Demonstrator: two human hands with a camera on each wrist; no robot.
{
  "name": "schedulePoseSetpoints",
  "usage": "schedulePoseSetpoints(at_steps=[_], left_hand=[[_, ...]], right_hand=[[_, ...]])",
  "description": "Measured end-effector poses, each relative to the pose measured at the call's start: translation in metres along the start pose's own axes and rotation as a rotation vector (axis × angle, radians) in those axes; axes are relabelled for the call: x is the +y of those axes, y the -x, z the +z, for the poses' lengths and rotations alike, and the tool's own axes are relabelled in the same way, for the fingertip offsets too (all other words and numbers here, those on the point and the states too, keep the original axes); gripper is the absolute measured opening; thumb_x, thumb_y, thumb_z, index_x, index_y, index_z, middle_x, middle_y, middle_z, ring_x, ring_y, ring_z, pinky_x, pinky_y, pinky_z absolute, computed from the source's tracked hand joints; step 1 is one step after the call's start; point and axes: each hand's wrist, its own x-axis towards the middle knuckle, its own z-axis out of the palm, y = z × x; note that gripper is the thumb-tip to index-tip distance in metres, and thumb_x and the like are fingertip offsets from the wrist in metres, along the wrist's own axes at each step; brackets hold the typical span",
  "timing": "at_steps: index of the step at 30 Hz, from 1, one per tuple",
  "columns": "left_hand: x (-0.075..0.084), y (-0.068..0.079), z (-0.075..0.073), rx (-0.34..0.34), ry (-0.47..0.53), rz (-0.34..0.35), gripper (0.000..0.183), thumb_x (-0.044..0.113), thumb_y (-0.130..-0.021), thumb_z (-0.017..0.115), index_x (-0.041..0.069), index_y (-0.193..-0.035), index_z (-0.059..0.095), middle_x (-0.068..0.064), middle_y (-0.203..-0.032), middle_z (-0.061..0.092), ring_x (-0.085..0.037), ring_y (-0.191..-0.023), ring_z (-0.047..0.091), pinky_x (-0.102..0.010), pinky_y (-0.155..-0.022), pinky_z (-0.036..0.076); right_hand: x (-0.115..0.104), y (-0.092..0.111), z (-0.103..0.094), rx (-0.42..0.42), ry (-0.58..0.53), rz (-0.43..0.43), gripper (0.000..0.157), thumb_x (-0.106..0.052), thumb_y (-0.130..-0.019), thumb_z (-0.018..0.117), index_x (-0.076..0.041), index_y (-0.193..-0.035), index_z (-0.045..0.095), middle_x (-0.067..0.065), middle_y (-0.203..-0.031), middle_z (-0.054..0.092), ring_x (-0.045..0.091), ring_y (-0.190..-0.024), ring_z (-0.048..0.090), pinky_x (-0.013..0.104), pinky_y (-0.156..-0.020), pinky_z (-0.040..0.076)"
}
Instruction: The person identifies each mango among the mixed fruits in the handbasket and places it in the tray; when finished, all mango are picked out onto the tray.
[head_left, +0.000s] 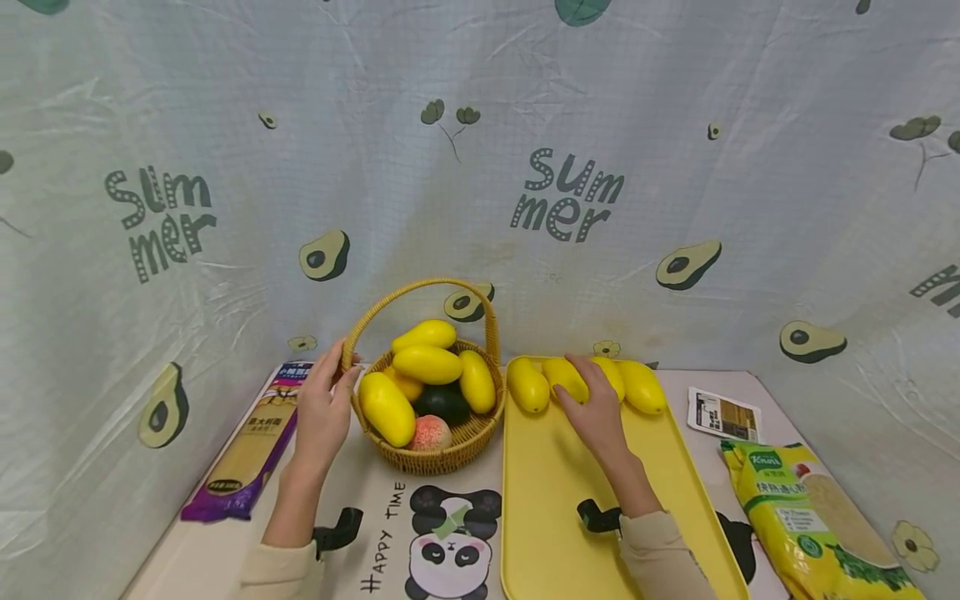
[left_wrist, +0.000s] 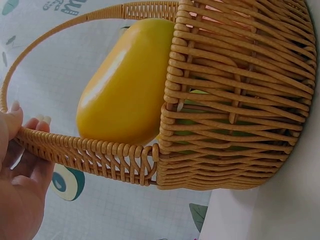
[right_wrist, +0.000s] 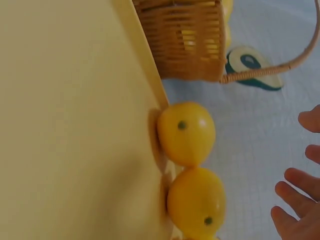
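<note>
A wicker basket (head_left: 450, 459) with a tall arched handle stands at the middle back. My left hand (head_left: 322, 412) holds the left side of that handle, thumb on one side and fingers on the other, as the left wrist view shows. In the basket lie several yellow mangoes (head_left: 387, 408), a pinkish peach (head_left: 431, 433) and a dark green avocado (head_left: 442, 404). On the yellow tray (head_left: 577, 508), a row of mangoes (head_left: 528, 387) lies along the far edge. Over this row is my right hand (head_left: 596, 417), its fingers spread with nothing between them in the right wrist view (right_wrist: 300, 200).
To the left of the basket lies a purple pack of noodles (head_left: 251, 446). Right of the tray are a small white-framed card (head_left: 724, 414) and a green-yellow Knorr bag (head_left: 813, 521). A patterned curtain (head_left: 420, 192) hangs right behind the basket and tray.
</note>
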Motion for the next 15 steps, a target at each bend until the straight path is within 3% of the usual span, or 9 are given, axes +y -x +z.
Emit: schedulePoseSetpoints(at_steps=[9, 15], left_hand=[[0.0, 0.001, 0.0, 0.002, -0.024, -0.012, 0.043, 0.02, -0.103, 0.053, 0.014, -0.145, 0.05, -0.008, -0.119, 0.062, -0.017, -0.114, 0.058, -0.003, -0.095, 0.04], [-0.001, 0.001, 0.0, 0.004, -0.022, -0.008, 0.042, 0.021, -0.103, 0.054, 0.015, -0.145, 0.051, -0.007, -0.118, 0.062, -0.015, -0.112, 0.058, -0.005, -0.092, 0.042]], right_hand=[[-0.025, 0.007, 0.027, -0.043, -0.029, -0.078, 0.051, -0.016, -0.087, 0.076, -0.013, -0.135, 0.06, 0.012, -0.135, 0.06, 0.032, -0.129, 0.054, 0.054, -0.109, 0.044], [-0.038, 0.012, 0.045, -0.11, -0.033, -0.088, 0.052, -0.019, -0.088, 0.075, -0.013, -0.137, 0.059, 0.008, -0.137, 0.061, 0.031, -0.132, 0.053, 0.053, -0.11, 0.043]])
